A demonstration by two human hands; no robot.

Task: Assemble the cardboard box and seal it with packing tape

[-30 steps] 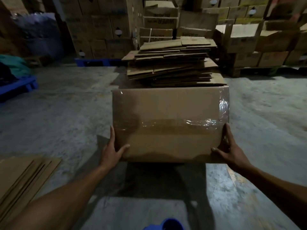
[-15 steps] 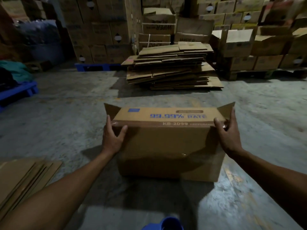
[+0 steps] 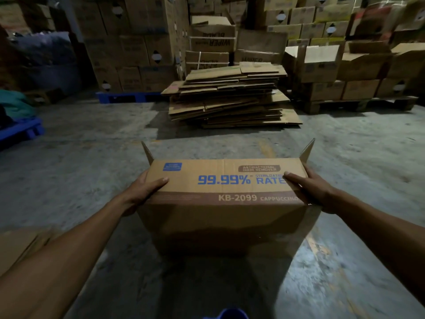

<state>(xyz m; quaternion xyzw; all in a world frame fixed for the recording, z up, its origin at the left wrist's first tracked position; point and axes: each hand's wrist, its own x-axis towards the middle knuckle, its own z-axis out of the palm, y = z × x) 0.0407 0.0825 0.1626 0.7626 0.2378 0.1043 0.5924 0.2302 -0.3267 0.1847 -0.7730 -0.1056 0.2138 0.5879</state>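
A brown cardboard box (image 3: 225,217) sits low over the concrete floor in front of me, its printed side with blue "99.99% RATE" lettering turned upward. Two small flaps stick up at its far corners. My left hand (image 3: 143,188) grips the box's left end, thumb lying on the printed face. My right hand (image 3: 309,188) grips the right end the same way. The taped bottom is hidden from me. No tape roll is in sight.
A pile of flattened cartons (image 3: 230,97) lies straight ahead on the floor. Stacked boxes on pallets (image 3: 340,72) line the back and right. A blue pallet (image 3: 18,132) stands at the left. More flat cardboard (image 3: 16,247) lies by my left forearm.
The box has been tipped away from me and lowered: a second ago its taped bottom faced me, now the printed side faces up. Both hands have shifted from the lower corners to the upper ends.
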